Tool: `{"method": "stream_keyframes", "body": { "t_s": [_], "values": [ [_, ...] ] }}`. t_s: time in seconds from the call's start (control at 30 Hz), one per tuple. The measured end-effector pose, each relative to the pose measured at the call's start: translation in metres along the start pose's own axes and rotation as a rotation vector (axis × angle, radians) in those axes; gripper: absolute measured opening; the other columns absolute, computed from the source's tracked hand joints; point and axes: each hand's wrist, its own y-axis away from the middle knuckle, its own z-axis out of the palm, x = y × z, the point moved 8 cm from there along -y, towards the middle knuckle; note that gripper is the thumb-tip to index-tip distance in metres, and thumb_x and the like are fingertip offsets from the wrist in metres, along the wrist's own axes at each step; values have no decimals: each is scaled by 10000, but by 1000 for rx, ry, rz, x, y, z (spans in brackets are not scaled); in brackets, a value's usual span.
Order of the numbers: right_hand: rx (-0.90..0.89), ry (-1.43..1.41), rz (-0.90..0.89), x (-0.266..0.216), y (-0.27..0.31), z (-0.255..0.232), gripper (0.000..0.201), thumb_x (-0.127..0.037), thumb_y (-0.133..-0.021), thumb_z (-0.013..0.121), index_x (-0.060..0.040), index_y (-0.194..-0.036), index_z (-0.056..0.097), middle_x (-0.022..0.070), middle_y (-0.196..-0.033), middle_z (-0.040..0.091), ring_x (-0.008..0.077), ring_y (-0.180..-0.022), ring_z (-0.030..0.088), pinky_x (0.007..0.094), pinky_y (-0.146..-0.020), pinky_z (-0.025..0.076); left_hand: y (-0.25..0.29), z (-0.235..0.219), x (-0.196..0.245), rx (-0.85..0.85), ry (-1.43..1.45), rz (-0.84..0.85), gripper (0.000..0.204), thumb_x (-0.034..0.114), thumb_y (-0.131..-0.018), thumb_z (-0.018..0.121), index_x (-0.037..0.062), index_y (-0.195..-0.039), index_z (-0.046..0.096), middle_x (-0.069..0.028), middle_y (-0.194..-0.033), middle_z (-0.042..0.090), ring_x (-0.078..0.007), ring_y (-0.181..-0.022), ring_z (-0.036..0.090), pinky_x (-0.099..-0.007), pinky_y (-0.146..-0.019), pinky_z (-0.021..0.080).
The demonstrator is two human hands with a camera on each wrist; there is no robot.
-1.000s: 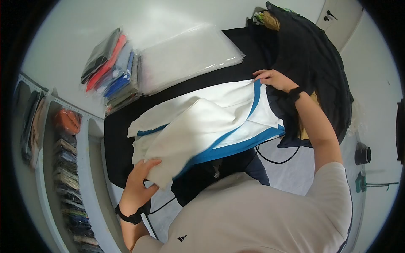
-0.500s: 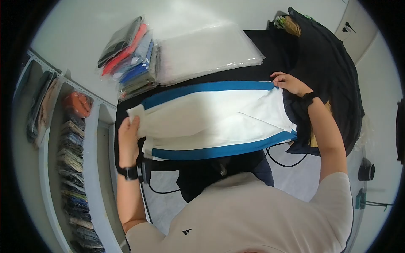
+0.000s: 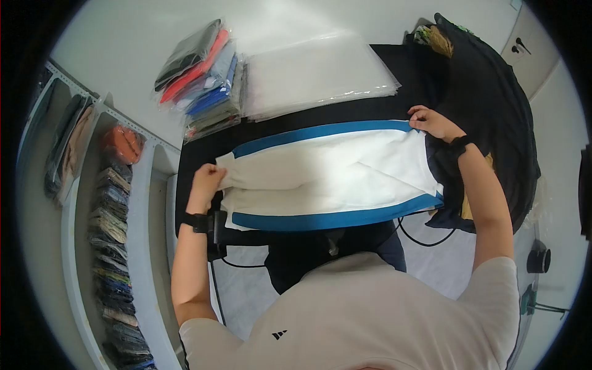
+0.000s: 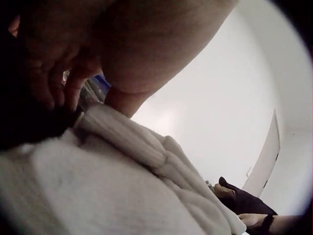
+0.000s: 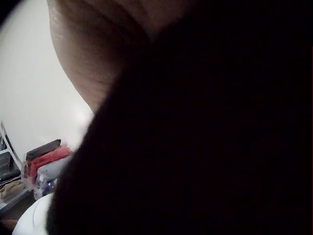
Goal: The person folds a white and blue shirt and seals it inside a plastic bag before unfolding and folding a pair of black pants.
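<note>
A white garment (image 3: pixel 320 168) with a blue band (image 3: pixel 327 221) along each long edge lies stretched lengthwise across the black-covered table. At its left end my left hand (image 3: pixel 208 184) pinches a white cuff (image 3: pixel 226 168). The left wrist view shows soft white folds (image 4: pixel 112 181) below that hand's fingers. The far right corner, where the upper blue band ends, is pinched by my right hand (image 3: pixel 435 124). A few creases run across the white cloth near the right end. Dark shadow fills most of the right wrist view, hiding those fingers.
Behind the garment lies a pile of clear plastic bags (image 3: pixel 320 74), beside a stack of bagged folded clothes (image 3: pixel 206 80). Black cloth (image 3: pixel 493 117) heaps at the right end of the table (image 3: pixel 290 118). Shelves of packed clothes (image 3: pixel 114 246) stand at the left.
The left hand has lifted its end from the near edge to the far left, so the garment now lies straighter with both blue bands outward. The right hand keeps its corner.
</note>
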Motion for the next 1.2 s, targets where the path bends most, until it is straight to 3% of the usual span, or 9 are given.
{"method": "stream_keyframes", "body": {
  "t_s": [0.13,0.2,0.27,0.37,0.5,0.57,0.73,0.9,1.2],
  "values": [
    [-18,-53,101,0,6,-2,222,-215,-839,623,-57,-992,591,91,-1142,507,200,-1012,495,279,-891,380,12,-23,17,247,-345,144,394,359,-781,667,-19,-860,587,-56,-679,573,-159,-607,552,-284,-579,451],
    [77,120,90,-17,12,-10,445,-199,-835,618,-27,-1217,468,143,-1148,556,255,-1064,527,312,-911,408,19,-17,7,-30,-160,-179,500,465,-783,636,-28,-848,598,-56,-662,566,-167,-609,565,-266,-581,454],
    [121,351,72,-62,25,-8,470,-211,-834,607,-15,-1236,464,194,-1228,513,301,-1161,478,351,-969,382,25,-13,5,-77,-65,-229,523,493,-786,623,-28,-833,600,-55,-659,564,-163,-610,565,-257,-569,446],
    [162,491,-346,-155,44,48,460,-244,-843,592,-11,-1223,479,209,-1233,503,331,-1186,449,367,-993,359,30,1,11,-118,69,-283,550,528,-785,608,-22,-784,601,-53,-672,560,-152,-594,552,-239,-526,419],
    [164,649,-279,-205,55,161,540,-373,-887,493,-176,-1368,346,184,-1411,300,393,-1296,283,580,-1002,268,28,17,16,-208,-101,-289,523,489,-787,628,-30,-851,604,-69,-736,584,-144,-652,570,-231,-538,431],
    [48,690,-173,-198,56,195,577,-416,-884,473,-216,-1393,291,167,-1445,227,389,-1327,204,609,-1005,225,38,32,30,-288,358,-358,441,396,-832,616,-35,-924,597,-81,-811,619,-146,-711,591,-236,-578,449],
    [-74,692,-41,-179,59,215,648,-513,-876,421,-258,-1431,205,118,-1503,61,359,-1378,5,622,-1039,98,35,26,21,-337,426,-269,321,273,-887,561,-14,-1032,562,-79,-944,628,-151,-796,608,-258,-658,480],
    [-48,695,-51,-177,60,216,641,-511,-879,418,-262,-1430,206,114,-1503,65,359,-1378,9,626,-1036,102,33,29,20,-286,498,-145,312,257,-914,521,-12,-1072,534,-66,-972,620,-145,-822,596,-259,-696,483],
    [50,703,-92,-176,64,219,633,-498,-874,434,-258,-1423,231,124,-1494,118,368,-1373,48,625,-1033,113,54,32,14,-407,544,-370,372,317,-901,549,-12,-1071,581,-95,-995,642,-157,-841,630,-262,-713,499]
  ]
}}
